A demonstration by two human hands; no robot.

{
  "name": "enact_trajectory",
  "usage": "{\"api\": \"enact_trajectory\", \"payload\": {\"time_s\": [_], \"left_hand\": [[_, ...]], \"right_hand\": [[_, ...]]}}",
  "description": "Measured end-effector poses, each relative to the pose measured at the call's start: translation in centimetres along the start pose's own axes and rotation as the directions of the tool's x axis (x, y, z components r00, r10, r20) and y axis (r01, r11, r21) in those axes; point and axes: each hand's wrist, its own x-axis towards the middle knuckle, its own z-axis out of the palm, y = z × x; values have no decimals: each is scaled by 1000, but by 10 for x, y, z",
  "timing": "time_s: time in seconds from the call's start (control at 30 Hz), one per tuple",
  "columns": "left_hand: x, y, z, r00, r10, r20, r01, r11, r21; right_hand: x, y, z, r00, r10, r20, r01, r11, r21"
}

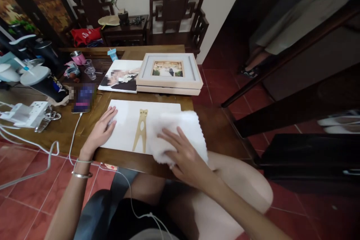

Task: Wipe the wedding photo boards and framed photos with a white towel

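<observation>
A white board with a tan, tall cat-like figure printed on it lies flat at the near edge of a wooden table. My left hand rests flat on the board's left end, fingers stretched out. My right hand presses a white folded cloth onto the board's right part, fingers spread over the cloth.
Behind the board lie a stack of light wooden picture frames and a photo print. A phone with a white cable, a power strip, cups and clutter fill the left. Another person stands at upper right.
</observation>
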Motion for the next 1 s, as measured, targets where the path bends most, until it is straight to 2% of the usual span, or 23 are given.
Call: {"api": "enact_trajectory", "payload": {"time_s": [0.07,0.13,0.23,0.37,0.43,0.53,0.7,0.8,0.9,1.0], "left_hand": [[0,-2,1,1000,15,-1,-15,1000,-23],[-1,-6,3,999,37,8,-37,999,-23],[-1,-10,5,998,59,23,-60,998,9],[0,-12,6,997,72,41,-73,997,33],[0,-11,6,997,72,42,-73,997,28],[0,-10,6,997,73,27,-74,997,16],[0,-10,8,997,78,21,-79,997,17],[0,-10,8,997,77,20,-77,997,13],[0,-11,9,996,83,19,-83,996,17],[1,-13,9,996,91,17,-91,996,25]], "right_hand": [[-11,-16,1,1000,-21,8,21,1000,11],[-11,-18,3,999,-34,1,34,999,1],[7,3,5,1000,-19,-15,19,999,-32],[39,42,8,996,77,-34,-80,992,-95],[46,48,10,992,117,-44,-121,984,-127],[36,30,14,989,136,-55,-142,981,-135],[-6,-31,10,999,17,-45,-20,998,-62],[-19,-42,3,1000,-9,-15,9,1000,-26],[-11,-22,2,1000,-18,-11,18,1000,-9],[17,16,3,999,44,-10,-45,997,-60]]}}
